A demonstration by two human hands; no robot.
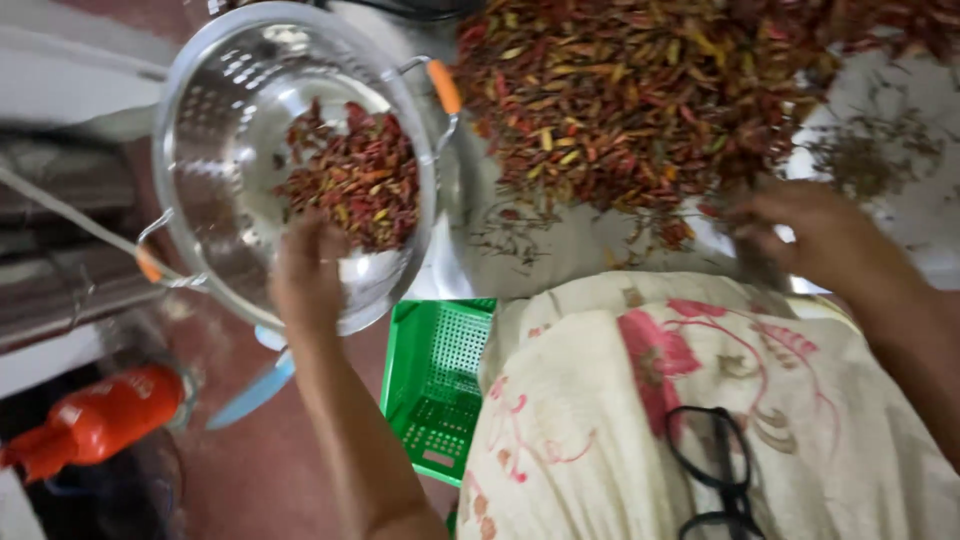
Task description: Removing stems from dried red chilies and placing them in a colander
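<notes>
Your left hand (308, 270) reaches over the rim of a steel colander (215, 150), fingers loosely curled above the dried chillies (355, 180) inside; whether it grips any, you cannot tell. Your right hand (810, 235), well apart, rests fingers-down at the near edge of the big chilli pile (640, 90). A green basket (435, 375) sits between your arms.

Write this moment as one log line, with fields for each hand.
left hand: over metal colander rim, at dried chillies | right hand: at edge of chilli pile | below: green basket
</notes>
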